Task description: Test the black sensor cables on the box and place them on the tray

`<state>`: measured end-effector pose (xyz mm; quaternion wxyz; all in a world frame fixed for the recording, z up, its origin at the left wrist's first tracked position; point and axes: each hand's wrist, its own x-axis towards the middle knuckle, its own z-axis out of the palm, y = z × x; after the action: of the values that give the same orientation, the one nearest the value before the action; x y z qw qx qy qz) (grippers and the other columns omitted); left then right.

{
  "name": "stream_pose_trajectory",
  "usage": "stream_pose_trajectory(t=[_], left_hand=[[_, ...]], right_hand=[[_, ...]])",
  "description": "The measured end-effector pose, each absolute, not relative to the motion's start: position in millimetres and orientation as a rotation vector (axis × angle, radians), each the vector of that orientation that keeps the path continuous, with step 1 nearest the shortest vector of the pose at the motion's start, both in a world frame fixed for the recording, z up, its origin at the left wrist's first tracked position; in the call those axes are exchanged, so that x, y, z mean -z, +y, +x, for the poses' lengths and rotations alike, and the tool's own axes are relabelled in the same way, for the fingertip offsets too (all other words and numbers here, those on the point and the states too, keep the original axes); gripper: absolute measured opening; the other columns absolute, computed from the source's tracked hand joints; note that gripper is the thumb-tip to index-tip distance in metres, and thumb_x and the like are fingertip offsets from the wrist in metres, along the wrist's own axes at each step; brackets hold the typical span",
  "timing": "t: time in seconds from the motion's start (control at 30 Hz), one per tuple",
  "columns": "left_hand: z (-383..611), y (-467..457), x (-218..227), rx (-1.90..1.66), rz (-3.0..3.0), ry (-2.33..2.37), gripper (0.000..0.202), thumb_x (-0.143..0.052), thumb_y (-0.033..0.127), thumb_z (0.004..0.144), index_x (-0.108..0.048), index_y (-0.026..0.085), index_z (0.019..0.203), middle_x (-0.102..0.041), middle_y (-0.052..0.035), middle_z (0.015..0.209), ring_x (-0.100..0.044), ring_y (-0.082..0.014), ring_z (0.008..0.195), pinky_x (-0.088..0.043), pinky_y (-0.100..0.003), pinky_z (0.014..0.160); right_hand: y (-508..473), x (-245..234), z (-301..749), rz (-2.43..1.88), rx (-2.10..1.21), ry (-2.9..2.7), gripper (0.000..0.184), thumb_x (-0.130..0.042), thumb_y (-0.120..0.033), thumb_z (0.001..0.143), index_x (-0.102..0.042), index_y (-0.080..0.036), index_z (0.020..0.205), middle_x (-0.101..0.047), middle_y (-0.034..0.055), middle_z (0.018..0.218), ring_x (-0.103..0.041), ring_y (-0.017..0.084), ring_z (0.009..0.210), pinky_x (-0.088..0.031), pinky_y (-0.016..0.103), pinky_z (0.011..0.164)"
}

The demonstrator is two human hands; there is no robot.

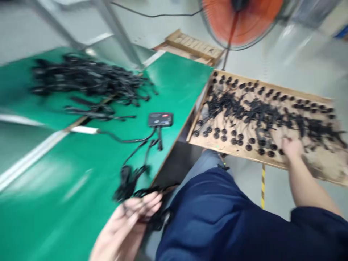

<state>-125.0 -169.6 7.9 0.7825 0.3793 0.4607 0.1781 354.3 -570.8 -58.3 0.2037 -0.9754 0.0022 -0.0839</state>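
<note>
Near the front edge of the green table, my left hand (pixel 133 217) is closed on a black cable (pixel 156 190), with more dark cable hanging below the fingers. My right hand (pixel 293 148) reaches over the wooden tray (pixel 223 146), its fingertips close to a black round-ended part (pixel 282 152). Blur hides whether those fingers grip it. Rows of round black ends line the tray's two long sides, and a tangle of black leads (pixel 252 108) fills its middle. Ahead of my left hand lies a small black box (pixel 160 119) with a red mark and cables attached.
A large heap of black cables (pixel 100 78) lies on the far part of the green table (pixel 67 217). A white strip and metal posts cross that table. An orange fan (pixel 241 21) stands behind the tray, and another wooden tray (pixel 194 45) sits beyond the table.
</note>
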Motion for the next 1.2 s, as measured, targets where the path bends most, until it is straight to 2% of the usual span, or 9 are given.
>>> stream_pose_trajectory(t=[0.07,0.2,0.3,0.43,0.57,0.77,0.9,1.07,1.2], left_hand=[[-118,-180,-18,-0.469,0.816,0.916,0.037,-0.087,0.039,0.074,-0.072,0.020,0.102,-0.071,-0.0176,0.129,-0.065,-0.0402,0.123,-0.052,-0.055,0.110],[-94,-190,-23,-0.595,0.770,0.789,0.036,-0.080,0.037,0.082,-0.073,0.018,0.112,-0.065,-0.0206,0.138,-0.059,-0.0396,0.133,-0.044,-0.058,0.117],[-86,-198,-25,-0.631,0.747,0.744,0.033,-0.074,0.036,0.088,-0.073,0.017,0.114,-0.063,-0.0202,0.141,-0.055,-0.0384,0.137,-0.039,-0.059,0.120],[-86,-204,-26,-0.627,0.696,0.721,0.031,-0.068,0.037,0.092,-0.073,0.017,0.116,-0.061,-0.0185,0.145,-0.053,-0.0366,0.140,-0.036,-0.058,0.123],[-90,-206,-27,-0.604,0.620,0.737,0.028,-0.068,0.036,0.093,-0.073,0.016,0.112,-0.062,-0.0188,0.143,-0.053,-0.0367,0.140,-0.038,-0.057,0.122],[-88,-209,-24,-0.563,0.588,0.736,0.018,-0.076,0.031,0.088,-0.069,0.015,0.092,-0.067,-0.0196,0.136,-0.056,-0.0378,0.137,-0.041,-0.056,0.120],[-79,-211,-20,-0.495,0.638,0.732,0.021,-0.080,0.031,0.085,-0.068,0.016,0.093,-0.066,-0.0185,0.137,-0.056,-0.0363,0.137,-0.042,-0.052,0.120],[-74,-217,-28,-0.391,0.682,0.769,0.032,-0.085,0.040,0.078,-0.074,0.019,0.099,-0.066,-0.0167,0.138,-0.057,-0.0396,0.135,-0.043,-0.054,0.119],[-83,-208,-24,-0.337,0.747,0.837,0.037,-0.091,0.047,0.067,-0.075,0.020,0.088,-0.073,-0.0150,0.126,-0.059,-0.0447,0.130,-0.041,-0.063,0.118]], right_hand=[[-536,59,346,-2.626,0.272,0.008,0.026,-0.057,-0.030,0.101,-0.070,-0.014,0.116,-0.070,0.0186,0.105,-0.068,0.028,0.094,-0.056,0.042,0.084],[-436,48,269,-2.191,-0.010,-0.653,0.021,-0.075,-0.036,0.090,-0.077,-0.021,0.104,-0.075,0.0102,0.097,-0.070,0.024,0.084,-0.058,0.038,0.081],[-358,29,181,-1.697,-0.271,-1.327,0.016,-0.070,-0.035,0.096,-0.076,-0.023,0.105,-0.075,0.0078,0.105,-0.069,0.023,0.097,-0.057,0.041,0.094],[-291,24,106,-1.367,-0.430,-1.611,0.016,-0.069,-0.032,0.099,-0.071,-0.018,0.107,-0.073,0.0093,0.102,-0.065,0.022,0.097,-0.055,0.041,0.092],[-288,26,98,-1.301,-0.544,-1.656,0.014,-0.062,-0.023,0.100,-0.064,-0.019,0.087,-0.065,0.0021,0.079,-0.059,0.017,0.077,-0.052,0.035,0.079],[-322,0,128,-1.386,-0.500,-1.452,0.018,-0.049,-0.024,0.104,-0.058,-0.021,0.089,-0.064,0.0056,0.089,-0.058,0.019,0.086,-0.050,0.037,0.082],[-329,10,113,-1.408,-0.495,-1.452,0.016,-0.062,-0.036,0.101,-0.060,-0.021,0.106,-0.069,0.0086,0.103,-0.062,0.021,0.095,-0.053,0.040,0.088],[-322,38,100,-1.450,-0.305,-1.393,0.027,-0.063,-0.044,0.102,-0.069,-0.020,0.090,-0.071,0.0057,0.086,-0.064,0.019,0.081,-0.055,0.037,0.081],[-342,17,139,-1.484,-0.224,-1.379,0.029,-0.063,-0.042,0.103,-0.079,-0.019,0.095,-0.077,0.0058,0.092,-0.068,0.017,0.076,-0.059,0.033,0.075]])
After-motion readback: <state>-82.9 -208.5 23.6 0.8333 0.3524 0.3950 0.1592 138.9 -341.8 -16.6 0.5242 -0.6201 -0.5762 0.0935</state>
